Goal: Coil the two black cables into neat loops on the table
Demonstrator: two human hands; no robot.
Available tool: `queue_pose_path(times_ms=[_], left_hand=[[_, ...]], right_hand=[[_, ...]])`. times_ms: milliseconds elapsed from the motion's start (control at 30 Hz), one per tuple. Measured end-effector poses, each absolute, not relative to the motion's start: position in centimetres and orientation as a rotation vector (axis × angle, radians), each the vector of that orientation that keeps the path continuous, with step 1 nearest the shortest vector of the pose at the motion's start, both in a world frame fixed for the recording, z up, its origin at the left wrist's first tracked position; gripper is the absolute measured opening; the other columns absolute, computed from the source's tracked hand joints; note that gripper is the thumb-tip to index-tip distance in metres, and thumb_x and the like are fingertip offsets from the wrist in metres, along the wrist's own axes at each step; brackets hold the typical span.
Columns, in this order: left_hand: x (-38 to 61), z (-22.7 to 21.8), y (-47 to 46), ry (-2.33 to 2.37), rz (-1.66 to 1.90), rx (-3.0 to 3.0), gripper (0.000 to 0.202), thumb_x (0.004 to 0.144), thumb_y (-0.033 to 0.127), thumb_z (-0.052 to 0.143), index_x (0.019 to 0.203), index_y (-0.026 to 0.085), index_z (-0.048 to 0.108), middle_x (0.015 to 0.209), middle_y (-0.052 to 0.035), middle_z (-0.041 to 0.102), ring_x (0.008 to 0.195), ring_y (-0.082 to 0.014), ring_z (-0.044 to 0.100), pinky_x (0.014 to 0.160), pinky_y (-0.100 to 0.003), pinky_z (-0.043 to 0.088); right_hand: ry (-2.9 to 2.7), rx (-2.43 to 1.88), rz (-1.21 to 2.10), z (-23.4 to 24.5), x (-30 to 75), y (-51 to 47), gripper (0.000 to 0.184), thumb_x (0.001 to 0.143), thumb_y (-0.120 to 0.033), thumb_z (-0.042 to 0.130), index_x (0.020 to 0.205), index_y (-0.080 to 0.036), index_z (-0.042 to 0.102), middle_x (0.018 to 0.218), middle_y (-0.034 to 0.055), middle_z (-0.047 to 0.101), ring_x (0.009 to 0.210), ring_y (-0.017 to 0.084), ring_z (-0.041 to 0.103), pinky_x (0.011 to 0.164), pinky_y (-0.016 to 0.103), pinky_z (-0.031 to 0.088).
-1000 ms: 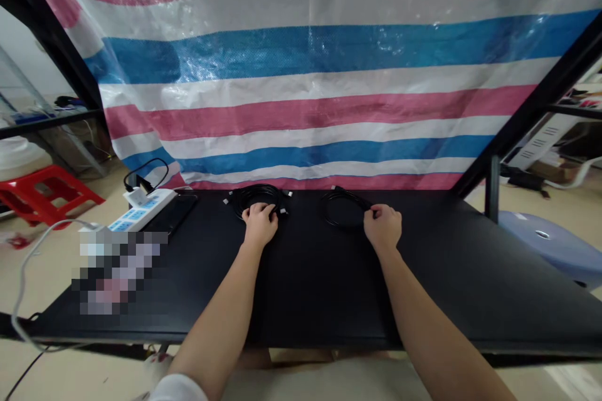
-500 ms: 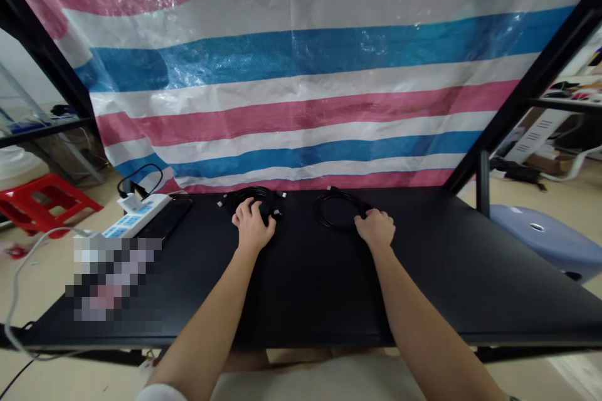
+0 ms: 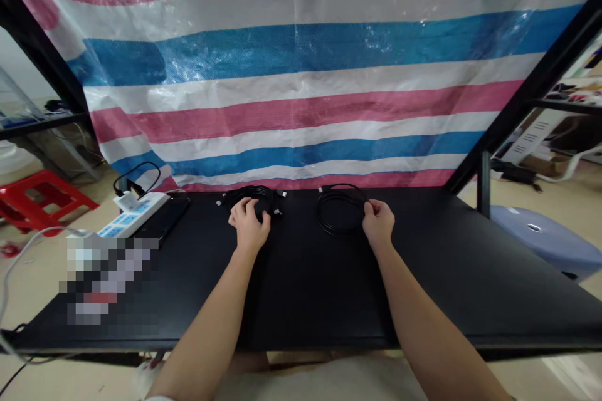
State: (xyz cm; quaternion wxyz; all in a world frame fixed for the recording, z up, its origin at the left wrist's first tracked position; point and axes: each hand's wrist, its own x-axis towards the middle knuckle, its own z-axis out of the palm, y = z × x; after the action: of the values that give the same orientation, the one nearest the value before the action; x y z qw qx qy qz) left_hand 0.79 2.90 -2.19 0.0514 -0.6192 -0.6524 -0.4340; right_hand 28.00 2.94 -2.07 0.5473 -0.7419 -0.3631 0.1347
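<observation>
Striped sheeting (image 3: pixel 301 100) hangs beyond a white power strip (image 3: pixel 135 215), a red stool (image 3: pixel 41 188) farther left.

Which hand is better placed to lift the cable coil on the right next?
Likely the right hand: it appears closed on the right edge of that coil, while the left hand is open at the other cable bundle.
</observation>
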Motion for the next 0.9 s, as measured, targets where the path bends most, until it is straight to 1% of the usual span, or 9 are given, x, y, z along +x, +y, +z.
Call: queue_pose_path(times_ms=[167, 300, 367, 533, 667, 733, 767, 833, 900], left_hand=[[2.1, -2.5, 2.5, -1.638, -1.379, -2.145, 0.032, 0.080, 0.033, 0.053, 0.109, 0.021, 0.063, 0.113, -0.0141, 0.061, 0.111, -0.0295, 0.053, 0.098, -0.050, 0.038], [4.2, -2.6, 1.9, -1.398, -1.396, -2.294, 0.042, 0.082, 0.035, 0.055, 0.121, 0.020, 0.058, 0.122, -0.0162, 0.059, 0.117, -0.0300, 0.052, 0.101, -0.049, 0.038], [5.2, -2.8, 1.7, -1.377, -1.366, -2.355, 0.040, 0.084, 0.033, 0.052, 0.121, 0.020, 0.057, 0.119, -0.0166, 0.060, 0.114, -0.0289, 0.055, 0.098, -0.047, 0.041], [6.3, -3.4, 2.1, -1.526, -1.306, -2.510, 0.030, 0.087, 0.023, 0.042, 0.111, 0.018, 0.059, 0.096, -0.0130, 0.066, 0.090, -0.0232, 0.063, 0.082, -0.039, 0.050], [5.5, -2.6, 2.0, -1.759, -1.572, -2.440, 0.017, 0.084, 0.022, 0.046, 0.093, 0.018, 0.059, 0.084, -0.0094, 0.064, 0.076, -0.0206, 0.062, 0.074, -0.035, 0.049], [4.6, -1.8, 1.7, -1.860, -1.754, -2.363, 0.009, 0.081, 0.028, 0.052, 0.082, 0.019, 0.057, 0.071, -0.0033, 0.060, 0.065, -0.0174, 0.058, 0.067, -0.030, 0.047], [4.2, -1.5, 1.6, -1.896, -1.839, -2.325, 0.012, 0.080, 0.031, 0.055, 0.076, 0.020, 0.055, 0.063, 0.0002, 0.055, 0.059, -0.0152, 0.054, 0.062, -0.028, 0.044], [3.2, -1.0, 1.5, -1.959, -2.017, -2.211, 0.024, 0.079, 0.038, 0.056, 0.064, 0.021, 0.048, 0.052, 0.0048, 0.043, 0.051, -0.0117, 0.043, 0.055, -0.025, 0.036], [2.5, -0.9, 1.8, -2.041, -2.226, -2.065, 0.035, 0.081, 0.042, 0.054, 0.056, 0.022, 0.040, 0.050, 0.0062, 0.034, 0.050, -0.0099, 0.035, 0.052, -0.023, 0.030]], right_hand=[[-1.022, -1.498, 0.221, -3.2, 27.0, 3.0, 0.017, 0.078, -0.034, 0.042, 0.082, -0.020, 0.052, 0.077, 0.0060, 0.061, 0.074, 0.019, 0.057, 0.074, 0.034, 0.047], [-1.220, -1.447, 0.179, -3.4, 26.2, 2.4, 0.023, 0.081, -0.041, 0.040, 0.084, -0.021, 0.051, 0.076, 0.0044, 0.057, 0.071, 0.018, 0.054, 0.069, 0.033, 0.045], [-1.267, -1.405, 0.191, -3.1, 25.6, 2.1, 0.025, 0.080, -0.043, 0.040, 0.083, -0.021, 0.051, 0.075, 0.0043, 0.056, 0.070, 0.019, 0.053, 0.068, 0.033, 0.045], [-1.292, -1.307, 0.271, -2.3, 24.8, 1.4, 0.032, 0.078, -0.051, 0.044, 0.078, -0.021, 0.055, 0.070, 0.0036, 0.056, 0.065, 0.018, 0.052, 0.063, 0.032, 0.043], [-1.152, -1.272, 0.294, -2.2, 26.7, 1.7, 0.047, 0.082, -0.057, 0.036, 0.076, -0.019, 0.062, 0.067, 0.0052, 0.059, 0.061, 0.017, 0.051, 0.058, 0.030, 0.040], [-0.961, -1.357, 0.279, -2.1, 28.4, 2.2, 0.051, 0.086, -0.054, 0.030, 0.078, -0.017, 0.064, 0.067, 0.0066, 0.061, 0.061, 0.017, 0.053, 0.058, 0.030, 0.041], [-0.874, -1.433, 0.268, -2.1, 29.3, 2.4, 0.048, 0.086, -0.049, 0.032, 0.079, -0.015, 0.065, 0.068, 0.0077, 0.063, 0.064, 0.018, 0.056, 0.061, 0.031, 0.043], [-0.817, -1.618, 0.281, -2.2, 30.9, 2.8, 0.033, 0.082, -0.035, 0.043, 0.083, -0.014, 0.069, 0.077, 0.0097, 0.068, 0.074, 0.021, 0.061, 0.070, 0.033, 0.046], [-0.875, -1.782, 0.308, -2.3, 31.8, 3.1, 0.029, 0.075, -0.022, 0.050, 0.093, -0.014, 0.071, 0.088, 0.0104, 0.071, 0.084, 0.023, 0.064, 0.080, 0.034, 0.047]])
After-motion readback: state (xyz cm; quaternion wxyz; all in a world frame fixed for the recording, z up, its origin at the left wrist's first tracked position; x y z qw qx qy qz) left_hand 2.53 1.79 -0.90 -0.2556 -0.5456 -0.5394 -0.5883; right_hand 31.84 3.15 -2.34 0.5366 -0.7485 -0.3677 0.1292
